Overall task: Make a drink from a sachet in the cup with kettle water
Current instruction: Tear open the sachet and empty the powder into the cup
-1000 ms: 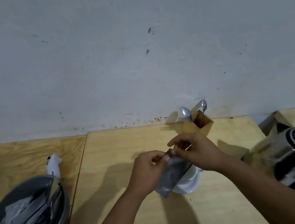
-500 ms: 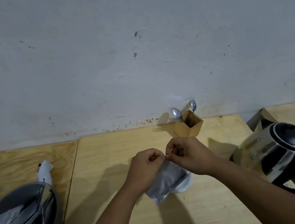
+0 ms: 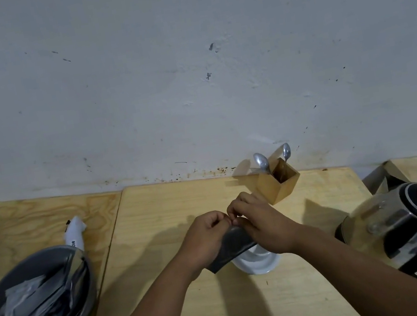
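A dark grey foil sachet hangs between both hands over the white cup on the wooden table. My left hand and my right hand pinch its top edge side by side, knuckles nearly touching. The sachet hides part of the cup's rim; whether its top is torn I cannot tell. The steel and black kettle stands to the right of the cup, its handle toward me.
A dark bowl holding several more sachets sits at the left, with a white object behind it. A wooden holder with two spoons stands by the wall behind the hands. A gap separates the right-hand table from this one.
Both hands with the sachet have drawn closer together, thumbs and fingertips now meeting at its top edge. The camera view has shifted slightly; the kettle and bowl have not moved.
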